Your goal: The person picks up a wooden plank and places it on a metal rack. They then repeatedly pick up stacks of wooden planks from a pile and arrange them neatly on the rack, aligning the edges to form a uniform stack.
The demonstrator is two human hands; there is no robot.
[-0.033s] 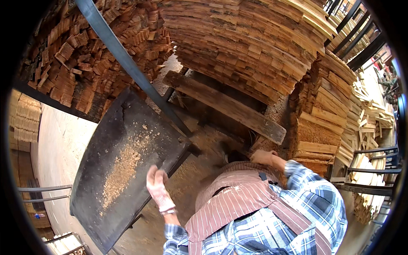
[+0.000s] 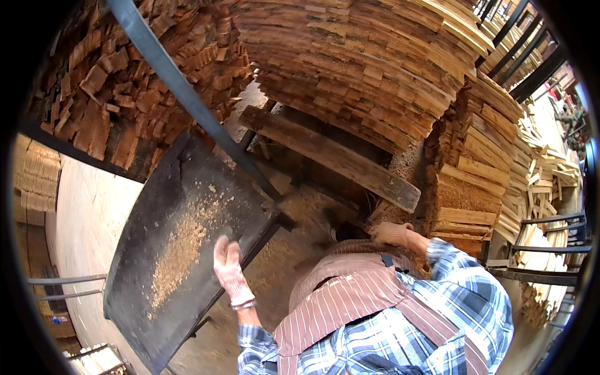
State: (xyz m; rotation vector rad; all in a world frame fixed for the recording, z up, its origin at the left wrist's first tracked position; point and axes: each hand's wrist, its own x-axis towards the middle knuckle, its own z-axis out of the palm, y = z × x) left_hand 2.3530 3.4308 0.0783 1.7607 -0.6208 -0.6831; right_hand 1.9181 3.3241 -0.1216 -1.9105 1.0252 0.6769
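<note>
My left hand [image 2: 231, 272], in a pale pinkish work glove, is raised beside the near right edge of a dark metal table [image 2: 134, 262]. Its fingers point up and are parted from the thumb side, with nothing in them. A streak of sawdust and wood crumbs [image 2: 178, 256] lies on the table top. My right hand [image 2: 390, 234], also gloved, hangs at the front of my striped brown apron [image 2: 344, 309], close to a stack of boards. Its back faces up and the fingers bend out of sight, so what they hold, if anything, is hidden.
A worn plank [image 2: 331, 156] lies across a dark frame ahead. A tall stack of boards [image 2: 362, 69] rises behind it, with shorter pieces [image 2: 475, 175] stacked at right. A metal bar [image 2: 187, 94] slants over the left wood pile [image 2: 94, 119]. Metal racks [image 2: 544, 250] stand at far right.
My left hand has shifted very slightly up and left. My right hand has moved a little to the right. Neither has taken hold of anything visible.
</note>
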